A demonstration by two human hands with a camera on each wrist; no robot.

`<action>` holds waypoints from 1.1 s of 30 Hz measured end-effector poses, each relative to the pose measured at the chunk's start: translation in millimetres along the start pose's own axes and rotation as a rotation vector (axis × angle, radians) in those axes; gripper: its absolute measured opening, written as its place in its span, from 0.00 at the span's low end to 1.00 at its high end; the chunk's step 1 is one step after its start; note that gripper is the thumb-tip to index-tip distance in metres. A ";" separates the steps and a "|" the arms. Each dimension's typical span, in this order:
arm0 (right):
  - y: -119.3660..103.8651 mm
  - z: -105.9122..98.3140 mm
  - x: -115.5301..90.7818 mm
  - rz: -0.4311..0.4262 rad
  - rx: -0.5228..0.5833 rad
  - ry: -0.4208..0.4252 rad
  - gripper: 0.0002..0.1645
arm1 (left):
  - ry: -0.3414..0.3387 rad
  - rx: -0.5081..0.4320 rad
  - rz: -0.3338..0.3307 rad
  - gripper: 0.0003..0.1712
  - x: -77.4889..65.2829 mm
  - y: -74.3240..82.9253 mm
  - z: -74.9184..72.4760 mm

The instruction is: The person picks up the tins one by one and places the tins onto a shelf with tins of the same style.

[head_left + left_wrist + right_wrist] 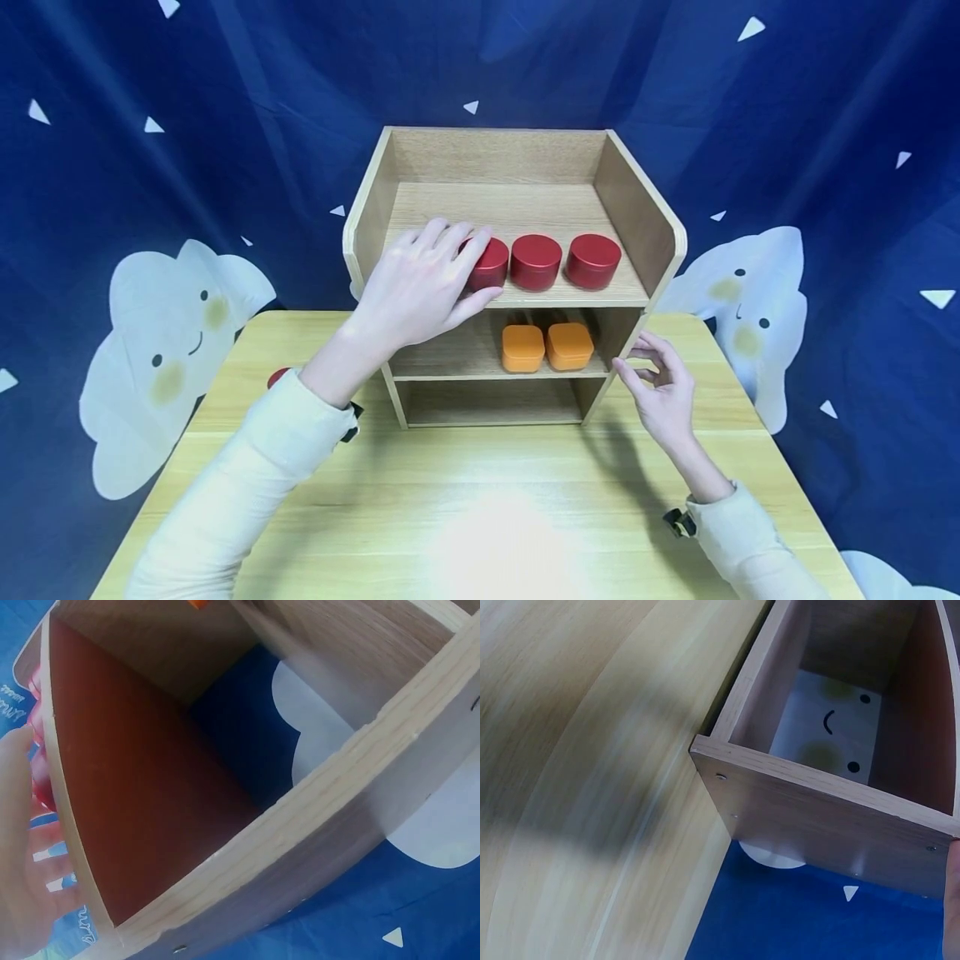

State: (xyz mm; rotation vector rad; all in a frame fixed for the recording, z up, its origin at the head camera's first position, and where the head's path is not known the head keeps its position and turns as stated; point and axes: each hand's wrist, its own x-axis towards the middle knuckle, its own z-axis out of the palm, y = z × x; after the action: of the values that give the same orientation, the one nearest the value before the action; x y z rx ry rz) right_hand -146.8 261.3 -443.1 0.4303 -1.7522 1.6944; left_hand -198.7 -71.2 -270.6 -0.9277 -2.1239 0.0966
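Note:
A small wooden shelf unit (498, 197) stands on the table, with three round red tins showing in a row on its top board. My left hand (420, 279) reaches over the left end of that board, its thumb and index finger around the leftmost red tin (491, 265); the palm hides part of it. Beside it sit a middle tin (536, 265) and a right tin (593, 263). My right hand (663, 387) is at the unit's right side panel, thumb tip against it near the front edge, fingers loosely bent and partly hidden. In the right wrist view only the thumb (952, 889) shows.
Two orange rounded boxes, a left one (522, 348) and a right one (570, 347), sit on the middle shelf. Another red object (277, 377) lies on the table (360, 508), mostly behind the left sleeve. A blue curtain (480, 62) with cloud prints hangs behind.

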 end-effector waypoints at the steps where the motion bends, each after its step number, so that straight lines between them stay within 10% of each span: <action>1: 0.0 -0.2 0.4 -0.004 0.012 -0.003 0.32 | 0.013 0.002 0.003 0.38 -0.5 0.2 -0.7; 33: -0.6 0.1 -0.4 -0.009 0.033 -0.003 0.33 | 0.233 -0.067 0.087 0.42 -49.3 6.7 -31.6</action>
State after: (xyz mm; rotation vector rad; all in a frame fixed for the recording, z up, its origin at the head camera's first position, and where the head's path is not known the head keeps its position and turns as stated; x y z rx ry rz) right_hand -146.1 261.0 -443.0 0.4549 -1.7238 1.7194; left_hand -152.4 -105.3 -283.3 -1.0186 -1.8819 -0.0378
